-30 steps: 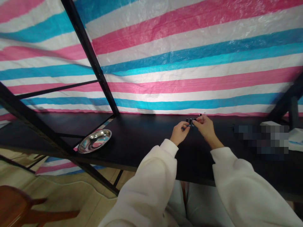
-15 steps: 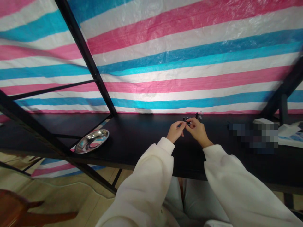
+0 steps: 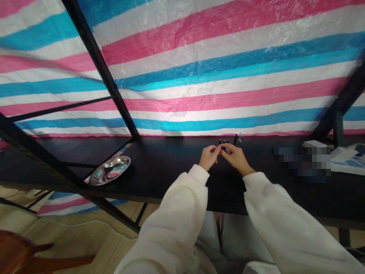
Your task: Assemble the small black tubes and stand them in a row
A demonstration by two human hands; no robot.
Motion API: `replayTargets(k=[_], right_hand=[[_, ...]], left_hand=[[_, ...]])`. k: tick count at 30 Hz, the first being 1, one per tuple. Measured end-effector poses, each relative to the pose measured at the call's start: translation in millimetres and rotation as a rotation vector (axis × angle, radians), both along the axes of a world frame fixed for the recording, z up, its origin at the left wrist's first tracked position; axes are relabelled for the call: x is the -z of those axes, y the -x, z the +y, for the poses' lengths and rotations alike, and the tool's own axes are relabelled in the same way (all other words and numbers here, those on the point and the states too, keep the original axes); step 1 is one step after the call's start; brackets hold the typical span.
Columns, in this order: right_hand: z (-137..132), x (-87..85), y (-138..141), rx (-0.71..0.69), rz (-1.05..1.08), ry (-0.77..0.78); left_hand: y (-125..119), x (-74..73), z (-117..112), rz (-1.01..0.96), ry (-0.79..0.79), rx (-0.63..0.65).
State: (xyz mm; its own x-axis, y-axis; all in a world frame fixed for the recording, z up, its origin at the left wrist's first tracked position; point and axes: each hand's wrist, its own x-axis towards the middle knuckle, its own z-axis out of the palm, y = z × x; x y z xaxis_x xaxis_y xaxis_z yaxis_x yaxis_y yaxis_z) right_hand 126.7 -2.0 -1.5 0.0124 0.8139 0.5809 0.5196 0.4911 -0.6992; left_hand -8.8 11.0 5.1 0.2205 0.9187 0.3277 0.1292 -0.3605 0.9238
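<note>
Above the black table (image 3: 168,167), my left hand (image 3: 208,157) and my right hand (image 3: 234,156) meet fingertip to fingertip. Both are closed in a pinch. Whatever lies between the fingers is hidden or too small to name. Just beyond the fingertips stand several small dark cylindrical pieces (image 3: 224,141), partly covered by my hands. A taller black upright piece (image 3: 235,139) is right behind my right hand. Beside it is a small clear object (image 3: 240,137), whose kind I cannot tell.
A shiny oval metal dish (image 3: 98,176) lies on the left by the black frame post (image 3: 98,62). On the right are a blurred dark pile (image 3: 299,163) and a white and blue object (image 3: 346,166). A striped sheet (image 3: 216,99) hangs behind. A wooden chair (image 3: 23,255) stands lower left.
My fingertips have drawn closer together, and a dark piece seen between them earlier is now mostly hidden. The small cylinders behind show more clearly. The whole view has shifted slightly.
</note>
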Motion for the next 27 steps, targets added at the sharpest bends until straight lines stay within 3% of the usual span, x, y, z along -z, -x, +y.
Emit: replayTargets(k=[8, 12, 16, 27], right_hand=[[-6.1, -5.7, -1.1, 0.081, 0.006, -0.024], [-6.1, -6.3, -3.8, 0.125, -0.083, -0.002], [-4.2, -4.8, -5.1, 0.131, -0.116, 0.041], [-8.4, -9.2, -4.4, 0.154, -0.123, 0.087]], left_hand=[[0.3, -0.4, 2.4, -0.140, 0.140, -0.046], [-0.5, -4.3, -0.5, -0.205, 0.190, 0.015], [-1.3, -5.2, -1.7, -0.203, 0.211, 0.078], [-1.2, -7.6, -3.6, -0.177, 0.236, 0.076]])
